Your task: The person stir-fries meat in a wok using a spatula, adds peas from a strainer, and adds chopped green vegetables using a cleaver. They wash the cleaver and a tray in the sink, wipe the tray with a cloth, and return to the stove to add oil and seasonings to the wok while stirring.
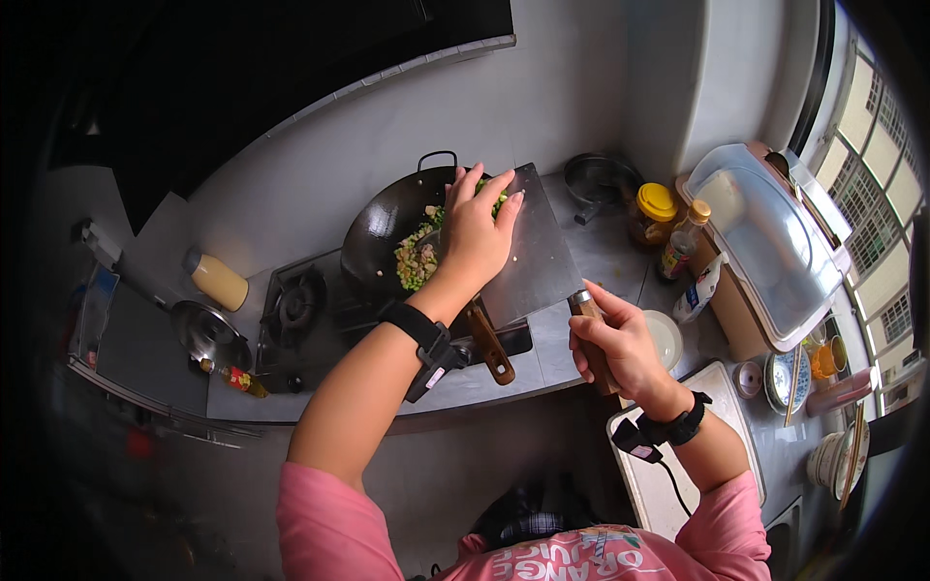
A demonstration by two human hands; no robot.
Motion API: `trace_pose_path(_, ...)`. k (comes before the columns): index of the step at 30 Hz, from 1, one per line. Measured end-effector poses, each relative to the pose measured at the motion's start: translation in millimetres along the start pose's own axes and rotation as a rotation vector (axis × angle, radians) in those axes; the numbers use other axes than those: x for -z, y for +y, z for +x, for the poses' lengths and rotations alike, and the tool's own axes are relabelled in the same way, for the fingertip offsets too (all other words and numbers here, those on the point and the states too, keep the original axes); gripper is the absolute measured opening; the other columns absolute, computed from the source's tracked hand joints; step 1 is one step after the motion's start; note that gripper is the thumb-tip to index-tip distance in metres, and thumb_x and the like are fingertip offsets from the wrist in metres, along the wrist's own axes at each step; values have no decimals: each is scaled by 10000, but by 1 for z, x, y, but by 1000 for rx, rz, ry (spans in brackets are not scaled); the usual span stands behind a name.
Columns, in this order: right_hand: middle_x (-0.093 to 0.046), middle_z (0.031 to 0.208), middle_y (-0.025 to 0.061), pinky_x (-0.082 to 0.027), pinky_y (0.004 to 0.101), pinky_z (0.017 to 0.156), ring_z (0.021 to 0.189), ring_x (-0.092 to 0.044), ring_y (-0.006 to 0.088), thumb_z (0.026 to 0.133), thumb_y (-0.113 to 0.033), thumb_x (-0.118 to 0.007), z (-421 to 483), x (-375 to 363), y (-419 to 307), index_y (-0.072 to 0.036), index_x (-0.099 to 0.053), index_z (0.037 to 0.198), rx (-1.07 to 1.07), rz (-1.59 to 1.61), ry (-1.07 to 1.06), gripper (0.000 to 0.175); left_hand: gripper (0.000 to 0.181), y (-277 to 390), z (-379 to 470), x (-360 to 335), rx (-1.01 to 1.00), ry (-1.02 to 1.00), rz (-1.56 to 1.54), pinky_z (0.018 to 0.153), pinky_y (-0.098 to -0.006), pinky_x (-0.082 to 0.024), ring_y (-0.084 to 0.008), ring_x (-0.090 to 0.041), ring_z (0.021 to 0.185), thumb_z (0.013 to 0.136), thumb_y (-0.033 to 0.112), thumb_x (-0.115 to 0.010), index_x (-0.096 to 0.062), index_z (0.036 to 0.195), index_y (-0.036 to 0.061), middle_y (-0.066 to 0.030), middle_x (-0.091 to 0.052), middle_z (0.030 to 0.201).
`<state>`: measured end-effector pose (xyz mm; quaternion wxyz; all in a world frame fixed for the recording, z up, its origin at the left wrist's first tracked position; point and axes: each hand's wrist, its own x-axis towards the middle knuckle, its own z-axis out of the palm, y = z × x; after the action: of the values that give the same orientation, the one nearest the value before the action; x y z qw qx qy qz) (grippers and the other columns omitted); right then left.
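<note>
My right hand (pixel 617 341) grips the wooden handle (pixel 597 352) of a cleaver, whose broad blade (pixel 534 250) reaches over the near right side of a dark wok (pixel 370 225). Across the blade's far left part lies my left hand (pixel 479 225), fingers spread, its thumb close to the metal. Chopped green pieces (pixel 498 207) show beneath those fingers, and a few pale bits dot the blade. Inside the wok is a mix of diced green vegetables and pale pieces (pixel 415 265), partly hidden by my left hand. A slotted wooden handle (pixel 490 345) projects from the wok's near side.
Left are a bare burner (pixel 296 305), a metal lid (pixel 211 334) and an oil bottle (pixel 243 381). Right stand a small black pan (pixel 599 178), a yellow-lidded jar (pixel 656 203), a sauce bottle (pixel 683 243), a lidded box (pixel 763 240), a white plate (pixel 662 338) and a cutting board (pixel 657 472).
</note>
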<state>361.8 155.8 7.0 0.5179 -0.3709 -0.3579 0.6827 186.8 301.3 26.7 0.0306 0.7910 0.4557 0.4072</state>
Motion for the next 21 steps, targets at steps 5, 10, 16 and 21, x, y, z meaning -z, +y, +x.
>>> trace_pose_path(5,-557,684,53,-427,263,404,501,-546,128,871,-67,-599,44,-11,-5,0,-425,1360,-75,-205,105,524,533,-94,27,-8,382,-262,479,1136,-507,-123,-415,-118,1408,968,425,-387,-363,1431,162,-223,-235,1500)
trace_pose_path(10,-561,681,51,-439,271,430,503,-540,121,865,-77,-608,58,-5,-6,-16,-447,1350,-87,-198,174,515,699,-84,34,-1,518,-445,353,1138,-528,-1,-378,26,1431,945,575,-275,-179,1498,159,-197,-93,1546)
trace_pose_path(16,-566,679,57,-432,264,418,494,-548,128,867,-76,-605,60,-4,-8,-28,-459,1343,-50,-66,178,500,1233,-46,-3,18,136,-583,176,1121,-556,-18,-396,52,1426,706,821,-480,49,1475,15,-237,-19,1539)
trace_pose_path(21,-567,687,51,-426,248,407,485,-548,121,859,-60,-605,37,-17,-8,-35,-449,1353,-59,-77,143,519,1198,-64,-3,17,228,-488,173,1120,-554,-6,-409,52,1422,735,793,-487,53,1476,22,-254,-6,1533)
